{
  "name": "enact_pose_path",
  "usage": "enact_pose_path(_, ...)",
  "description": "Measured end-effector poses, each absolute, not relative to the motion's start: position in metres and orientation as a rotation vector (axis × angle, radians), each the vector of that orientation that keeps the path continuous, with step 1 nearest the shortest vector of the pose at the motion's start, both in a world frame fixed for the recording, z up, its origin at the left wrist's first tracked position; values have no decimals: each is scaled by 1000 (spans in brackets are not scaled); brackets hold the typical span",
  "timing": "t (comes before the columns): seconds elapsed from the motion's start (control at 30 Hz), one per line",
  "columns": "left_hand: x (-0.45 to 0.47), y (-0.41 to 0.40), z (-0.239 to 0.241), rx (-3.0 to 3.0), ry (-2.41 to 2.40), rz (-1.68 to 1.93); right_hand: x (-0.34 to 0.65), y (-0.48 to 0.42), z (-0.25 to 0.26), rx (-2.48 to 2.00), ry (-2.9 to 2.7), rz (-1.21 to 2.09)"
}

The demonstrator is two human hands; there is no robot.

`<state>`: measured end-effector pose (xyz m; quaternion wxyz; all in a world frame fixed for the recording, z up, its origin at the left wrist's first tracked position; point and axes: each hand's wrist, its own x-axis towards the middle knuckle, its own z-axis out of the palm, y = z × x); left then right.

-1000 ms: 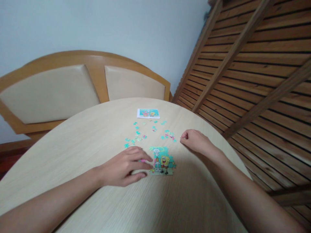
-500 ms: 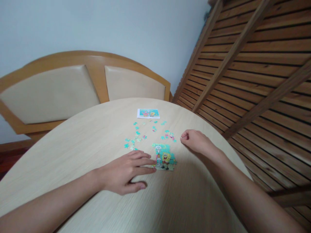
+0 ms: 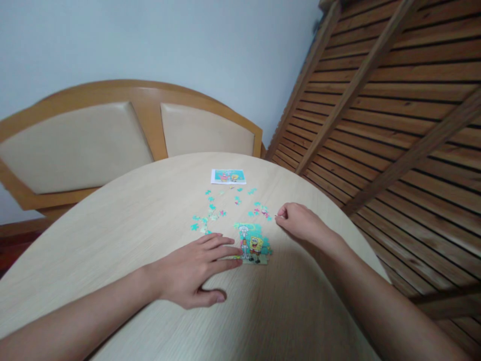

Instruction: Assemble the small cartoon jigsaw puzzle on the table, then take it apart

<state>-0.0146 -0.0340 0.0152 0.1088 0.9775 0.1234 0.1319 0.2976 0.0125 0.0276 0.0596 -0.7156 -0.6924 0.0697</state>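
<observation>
On table | teal part-built puzzle | left hand flat, touching it | right hand curled, contents unclear

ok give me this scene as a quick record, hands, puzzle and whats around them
left hand: flat and open on the table, fingertips at the left edge of the joined puzzle part
right hand: fingers curled beside the loose pieces; whether it holds one is unclear
loose pieces: scattered beyond the joined puzzle part
picture card: at the table's far side
behind: padded bench, slatted wood wall
</observation>
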Motion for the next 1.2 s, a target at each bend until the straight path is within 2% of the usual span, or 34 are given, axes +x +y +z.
enact_pose_path(0.7, -10, -37, 14, 2836, 393, 450, 300, 15, 22, -1909, -2100, 396)
enact_pose_path(0.97, -9, -30, 8, 2765, 494, 617, 260, 1, 25, -1408, -1906, 948)
enact_pose_path(1.2, -12, -28, 13, 2788, 260, 608, 232, -14, 21, -1261, -2068, 942)
